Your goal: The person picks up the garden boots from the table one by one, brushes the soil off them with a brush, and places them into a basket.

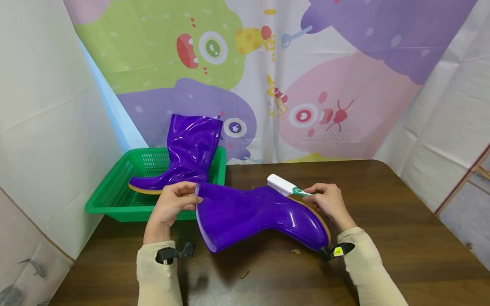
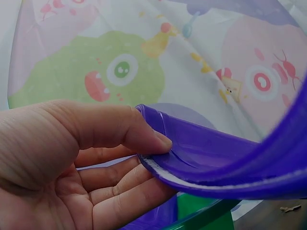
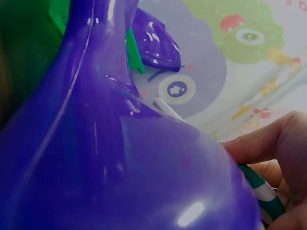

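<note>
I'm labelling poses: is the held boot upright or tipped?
Tipped: in the head view, the held boot points its open top left and toe right.

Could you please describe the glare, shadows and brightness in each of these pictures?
Head view: glare streaks on the held boot and the other boot, soft shadow on the table; left wrist view: dimmer, curtain greyish; right wrist view: white glare patch on the held boot.

The left arm (image 1: 158, 276) and right arm (image 1: 369, 265) reach forward, well apart, sleeved to the wrists (image 1: 157, 233). The left hand (image 1: 173, 203) pinches, its thumb (image 2: 148, 139) above and fingers (image 2: 136, 194) below; the right hand (image 1: 330, 204) grips with bent fingers.
</note>
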Available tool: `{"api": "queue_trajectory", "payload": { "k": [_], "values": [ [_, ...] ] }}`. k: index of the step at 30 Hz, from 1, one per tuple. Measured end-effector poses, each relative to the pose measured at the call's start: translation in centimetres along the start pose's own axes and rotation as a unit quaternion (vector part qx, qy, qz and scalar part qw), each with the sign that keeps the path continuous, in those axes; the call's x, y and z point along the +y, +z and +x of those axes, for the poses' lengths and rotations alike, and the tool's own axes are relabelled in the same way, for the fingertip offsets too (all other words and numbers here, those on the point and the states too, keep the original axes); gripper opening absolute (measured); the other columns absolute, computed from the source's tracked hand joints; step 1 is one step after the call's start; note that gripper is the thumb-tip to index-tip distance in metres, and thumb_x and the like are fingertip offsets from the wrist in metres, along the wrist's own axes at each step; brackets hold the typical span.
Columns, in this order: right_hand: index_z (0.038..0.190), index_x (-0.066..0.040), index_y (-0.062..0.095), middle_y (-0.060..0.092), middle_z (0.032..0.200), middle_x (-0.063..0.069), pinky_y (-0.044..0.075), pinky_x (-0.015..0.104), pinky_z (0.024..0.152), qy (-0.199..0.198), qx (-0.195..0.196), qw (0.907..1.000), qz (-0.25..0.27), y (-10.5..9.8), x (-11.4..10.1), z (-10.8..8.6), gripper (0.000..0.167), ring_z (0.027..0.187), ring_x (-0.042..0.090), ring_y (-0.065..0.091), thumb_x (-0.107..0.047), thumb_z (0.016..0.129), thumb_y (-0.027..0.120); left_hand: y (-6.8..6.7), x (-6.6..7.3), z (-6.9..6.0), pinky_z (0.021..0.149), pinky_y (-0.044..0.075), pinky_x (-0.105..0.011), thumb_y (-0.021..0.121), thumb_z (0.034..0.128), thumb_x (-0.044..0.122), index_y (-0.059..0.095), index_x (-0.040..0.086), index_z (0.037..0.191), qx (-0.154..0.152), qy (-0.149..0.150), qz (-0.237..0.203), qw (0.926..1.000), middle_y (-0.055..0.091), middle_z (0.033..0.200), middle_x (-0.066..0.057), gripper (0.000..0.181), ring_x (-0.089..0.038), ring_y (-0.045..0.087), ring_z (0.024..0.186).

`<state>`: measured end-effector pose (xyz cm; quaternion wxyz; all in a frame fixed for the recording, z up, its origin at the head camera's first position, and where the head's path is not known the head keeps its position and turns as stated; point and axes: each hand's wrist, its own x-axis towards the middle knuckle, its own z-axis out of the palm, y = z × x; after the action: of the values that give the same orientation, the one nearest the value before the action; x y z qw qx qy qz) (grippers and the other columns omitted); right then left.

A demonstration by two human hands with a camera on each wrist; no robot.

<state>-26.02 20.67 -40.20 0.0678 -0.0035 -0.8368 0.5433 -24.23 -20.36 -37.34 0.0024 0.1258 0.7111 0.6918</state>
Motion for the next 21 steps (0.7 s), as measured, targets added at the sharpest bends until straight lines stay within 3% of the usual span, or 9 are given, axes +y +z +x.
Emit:
{"api": "queue_trajectory", "payload": {
  "k": [5, 11, 15, 18, 21],
  "values": [
    [0.096, 0.008, 0.074, 0.056, 0.053, 0.004, 0.038, 0.023, 0.039, -0.004, 0.002, 0.9999, -0.016, -0.4, 0.2, 0.0, 0.022, 0.044, 0.012, 0.046, 0.003, 0.075, 0.075, 0.0, 0.0, 0.0, 0.064, 0.059, -0.027, 0.062, 0.0847, -0.013, 0.064, -0.011, 0.107, 0.002, -0.001, -0.001, 1.0000, 0.071, 0.085, 0.006, 0.023, -0.009, 0.070, 0.076],
    [0.095, 0.006, 0.075, 0.058, 0.056, 0.008, 0.036, 0.026, 0.037, -0.002, 0.015, 0.9987, -0.049, -1.4, 0.6, 0.0, 0.020, 0.042, 0.012, 0.043, 0.002, 0.076, 0.074, 0.0, 0.1, -0.1, 0.064, 0.059, -0.027, 0.063, 0.0852, -0.012, 0.062, -0.015, 0.110, 0.006, -0.006, 0.005, 1.0000, 0.071, 0.086, 0.005, 0.025, -0.009, 0.070, 0.076],
    [0.097, 0.006, 0.075, 0.059, 0.058, 0.013, 0.038, 0.026, 0.038, 0.005, 0.012, 0.9988, -0.048, -2.0, 0.7, 0.1, 0.022, 0.042, 0.013, 0.043, 0.001, 0.076, 0.075, 0.0, 0.2, 0.0, 0.064, 0.059, -0.027, 0.063, 0.0857, -0.012, 0.060, -0.017, 0.111, 0.009, -0.007, 0.010, 0.9999, 0.071, 0.086, 0.005, 0.026, -0.009, 0.070, 0.076],
    [0.096, 0.006, 0.075, 0.059, 0.057, 0.011, 0.041, 0.027, 0.040, -0.006, 0.020, 0.9968, -0.077, -2.3, 1.0, 0.2, 0.021, 0.044, 0.013, 0.047, 0.000, 0.076, 0.075, 0.0, 0.1, 0.0, 0.064, 0.059, -0.027, 0.063, 0.0857, -0.012, 0.059, -0.018, 0.112, 0.010, -0.007, 0.012, 0.9999, 0.071, 0.086, 0.005, 0.027, -0.009, 0.070, 0.077],
    [0.097, 0.006, 0.075, 0.059, 0.057, 0.009, 0.042, 0.027, 0.040, -0.005, 0.031, 0.9972, -0.067, -2.4, 1.2, 0.2, 0.022, 0.045, 0.013, 0.048, 0.000, 0.076, 0.076, -0.1, 0.1, 0.0, 0.064, 0.059, -0.027, 0.064, 0.0852, -0.012, 0.059, -0.018, 0.112, 0.009, -0.009, 0.013, 0.9998, 0.071, 0.086, 0.006, 0.028, -0.009, 0.070, 0.076]
  ]
}}
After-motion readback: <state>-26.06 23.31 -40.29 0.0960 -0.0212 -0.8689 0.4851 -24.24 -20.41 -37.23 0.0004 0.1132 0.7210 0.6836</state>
